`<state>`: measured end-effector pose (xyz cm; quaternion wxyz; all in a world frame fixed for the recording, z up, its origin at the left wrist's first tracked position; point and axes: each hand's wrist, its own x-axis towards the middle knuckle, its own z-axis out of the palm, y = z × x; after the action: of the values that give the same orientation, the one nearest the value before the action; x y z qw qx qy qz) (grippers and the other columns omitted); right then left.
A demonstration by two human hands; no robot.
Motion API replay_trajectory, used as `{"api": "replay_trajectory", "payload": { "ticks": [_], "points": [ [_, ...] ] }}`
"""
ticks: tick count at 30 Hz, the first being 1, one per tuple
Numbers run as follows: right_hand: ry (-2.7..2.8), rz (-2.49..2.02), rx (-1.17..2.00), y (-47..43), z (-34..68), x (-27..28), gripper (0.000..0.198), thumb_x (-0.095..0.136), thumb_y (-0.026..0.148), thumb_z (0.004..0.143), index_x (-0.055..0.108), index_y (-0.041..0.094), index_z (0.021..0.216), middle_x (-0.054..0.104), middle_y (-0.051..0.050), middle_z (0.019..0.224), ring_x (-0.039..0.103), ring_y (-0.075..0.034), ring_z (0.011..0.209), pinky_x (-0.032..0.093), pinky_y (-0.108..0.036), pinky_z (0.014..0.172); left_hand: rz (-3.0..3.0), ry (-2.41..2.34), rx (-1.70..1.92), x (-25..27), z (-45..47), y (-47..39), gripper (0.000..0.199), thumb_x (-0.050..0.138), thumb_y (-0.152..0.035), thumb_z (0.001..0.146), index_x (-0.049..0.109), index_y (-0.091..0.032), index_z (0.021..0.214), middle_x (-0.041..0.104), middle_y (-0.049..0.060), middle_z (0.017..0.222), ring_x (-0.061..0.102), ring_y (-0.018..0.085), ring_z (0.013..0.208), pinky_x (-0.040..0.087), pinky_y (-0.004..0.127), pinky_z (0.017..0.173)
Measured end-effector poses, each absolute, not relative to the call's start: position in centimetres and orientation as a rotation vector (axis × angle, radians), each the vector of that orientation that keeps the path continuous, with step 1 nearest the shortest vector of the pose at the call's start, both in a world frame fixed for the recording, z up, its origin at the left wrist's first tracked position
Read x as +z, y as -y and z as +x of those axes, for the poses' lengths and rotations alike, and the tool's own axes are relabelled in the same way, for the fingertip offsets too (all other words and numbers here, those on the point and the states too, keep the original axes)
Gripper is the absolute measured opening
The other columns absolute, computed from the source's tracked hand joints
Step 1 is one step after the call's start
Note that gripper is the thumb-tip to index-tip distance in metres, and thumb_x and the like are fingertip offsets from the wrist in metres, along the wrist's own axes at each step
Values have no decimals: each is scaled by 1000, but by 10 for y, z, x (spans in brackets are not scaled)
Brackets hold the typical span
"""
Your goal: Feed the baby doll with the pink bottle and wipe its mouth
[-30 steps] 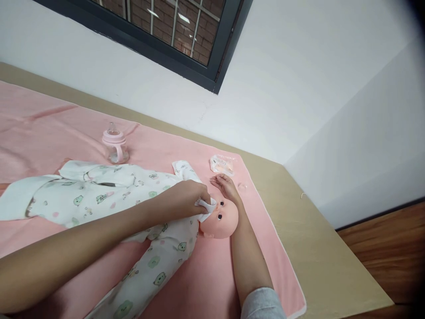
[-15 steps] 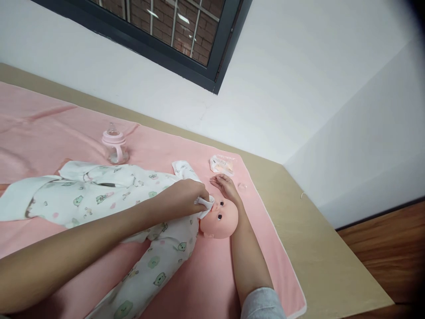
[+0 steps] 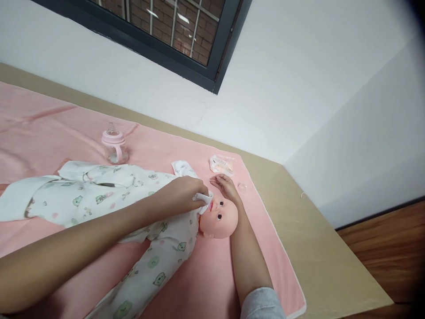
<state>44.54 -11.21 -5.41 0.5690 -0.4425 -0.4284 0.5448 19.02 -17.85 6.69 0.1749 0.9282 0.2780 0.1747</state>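
A baby doll (image 3: 219, 219) in white printed clothes lies on its back on a pink blanket (image 3: 212, 274), its head to the right. My left hand (image 3: 184, 195) is closed on a small white cloth (image 3: 203, 198), held by the doll's chin and just beside its red mouth. Whether the cloth touches the face, I cannot tell. My right forearm passes along the top of the doll's head. Beyond the head, my right hand (image 3: 226, 184) rests on the blanket with loosely bent, partly spread fingers and nothing visible in them.
A pink-lidded baby bottle (image 3: 115, 148) stands behind the doll's legs. Past my right fingers lies a clear plastic packet (image 3: 221, 165), with a small clear ring-like item (image 3: 242, 186) nearby. The wooden tabletop (image 3: 318, 248) borders the blanket, against a white wall (image 3: 265, 88) with a dark-framed window (image 3: 212, 73).
My left hand has drawn the cloth slightly left, off the doll's mouth, so the red lips show more. My right hand and the doll stay in place.
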Motion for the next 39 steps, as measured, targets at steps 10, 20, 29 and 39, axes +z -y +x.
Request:
{"api": "replay_trajectory", "payload": {
  "ticks": [10,20,29,39],
  "points": [
    [1000,-1037,1278,112,446,-55,28,80,36,63,63,19,79,72,-4,87,67,-16,86,50,-35,98,2646,-791,526,63,191,176,20,49,-21,82,69,-20,83,65,2,80,60,20,75,38,26,64],
    [987,-1010,1287,110,449,-59,28,79,34,65,64,17,81,71,-4,87,68,-15,86,50,-33,97,2659,-767,560,59,196,173,25,49,-13,85,71,-21,94,67,2,89,60,20,86,39,29,74],
    [995,-1025,1291,110,448,-57,29,80,36,64,63,18,81,71,-3,88,67,-14,85,51,-31,94,2608,-812,501,61,198,176,34,45,-7,87,72,-21,103,64,3,98,60,19,90,41,28,76],
    [986,-1021,1273,110,447,-57,27,79,33,64,63,18,80,71,-3,85,67,-14,83,52,-30,89,2566,-782,565,60,198,176,42,41,1,83,71,-19,104,60,3,96,59,17,85,41,26,73]
  ]
}}
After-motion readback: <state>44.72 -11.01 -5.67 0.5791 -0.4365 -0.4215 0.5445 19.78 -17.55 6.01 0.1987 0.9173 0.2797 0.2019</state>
